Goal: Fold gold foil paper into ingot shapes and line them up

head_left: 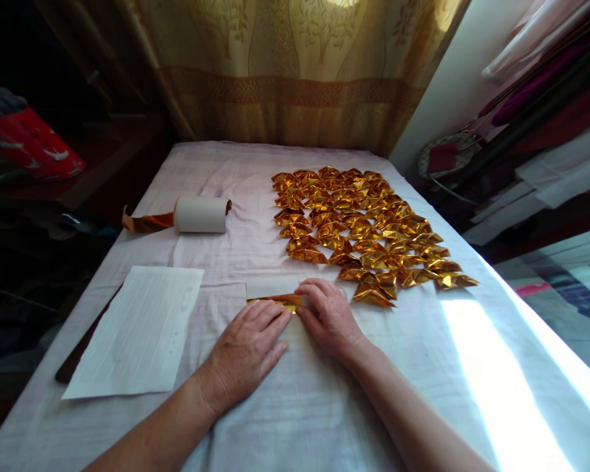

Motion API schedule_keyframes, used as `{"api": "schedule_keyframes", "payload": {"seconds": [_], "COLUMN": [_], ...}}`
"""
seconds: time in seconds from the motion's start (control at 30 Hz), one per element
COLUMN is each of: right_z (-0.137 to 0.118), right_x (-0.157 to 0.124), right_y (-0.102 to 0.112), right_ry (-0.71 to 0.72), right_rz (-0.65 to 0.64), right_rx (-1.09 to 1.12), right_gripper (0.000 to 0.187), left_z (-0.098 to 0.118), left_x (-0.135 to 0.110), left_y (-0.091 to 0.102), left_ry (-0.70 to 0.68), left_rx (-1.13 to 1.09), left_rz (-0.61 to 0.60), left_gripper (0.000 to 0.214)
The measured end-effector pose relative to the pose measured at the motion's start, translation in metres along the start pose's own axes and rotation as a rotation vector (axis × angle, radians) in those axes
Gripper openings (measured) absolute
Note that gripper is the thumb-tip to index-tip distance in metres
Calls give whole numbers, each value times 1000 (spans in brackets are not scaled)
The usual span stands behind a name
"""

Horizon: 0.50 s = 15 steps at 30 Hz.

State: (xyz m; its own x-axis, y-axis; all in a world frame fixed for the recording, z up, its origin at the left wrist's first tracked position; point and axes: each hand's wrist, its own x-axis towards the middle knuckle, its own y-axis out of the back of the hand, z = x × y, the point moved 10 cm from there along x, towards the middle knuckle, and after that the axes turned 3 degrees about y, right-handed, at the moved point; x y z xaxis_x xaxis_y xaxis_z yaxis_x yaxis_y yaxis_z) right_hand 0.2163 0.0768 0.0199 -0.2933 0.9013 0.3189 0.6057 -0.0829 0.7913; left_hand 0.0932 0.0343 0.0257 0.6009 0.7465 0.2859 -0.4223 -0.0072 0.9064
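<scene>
The one view comes from a camera on the person's head, looking forward and down over the cloth-covered tabletop [240, 172]; the left fingers [275, 324] and right fingers [315, 297] show fairly near, just below mid-picture; the curtain [295, 65] stands farther off across the top; the wide framing takes in the wall [459, 72] and both sides of the tabletop.

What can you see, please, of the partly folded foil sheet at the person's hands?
The foil sheet lies on the pale cloth, whitish along its far side, with a shiny gold band nearer the person. It looks like thin metallic paper. The left hand covers part of its near edge; the right hand covers its right end, hiding that part.
</scene>
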Motion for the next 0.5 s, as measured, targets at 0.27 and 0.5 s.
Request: {"api": "schedule_keyframes", "payload": {"seconds": [0.27,0.5], "right_z": [1,5], "right_x": [0,-1], "right_y": [-1,-3], "right_ry": [1,-20], "right_rz": [-12,-15], "right_rx": [-26,-2], "right_gripper": [20,15], "left_z": [1,-7], "left_x": [1,-13], "left_y": [-3,2], "left_ry": [-4,-45], "left_rx": [44,125], "left_rz": [-38,-20], "left_gripper": [40,44]}}
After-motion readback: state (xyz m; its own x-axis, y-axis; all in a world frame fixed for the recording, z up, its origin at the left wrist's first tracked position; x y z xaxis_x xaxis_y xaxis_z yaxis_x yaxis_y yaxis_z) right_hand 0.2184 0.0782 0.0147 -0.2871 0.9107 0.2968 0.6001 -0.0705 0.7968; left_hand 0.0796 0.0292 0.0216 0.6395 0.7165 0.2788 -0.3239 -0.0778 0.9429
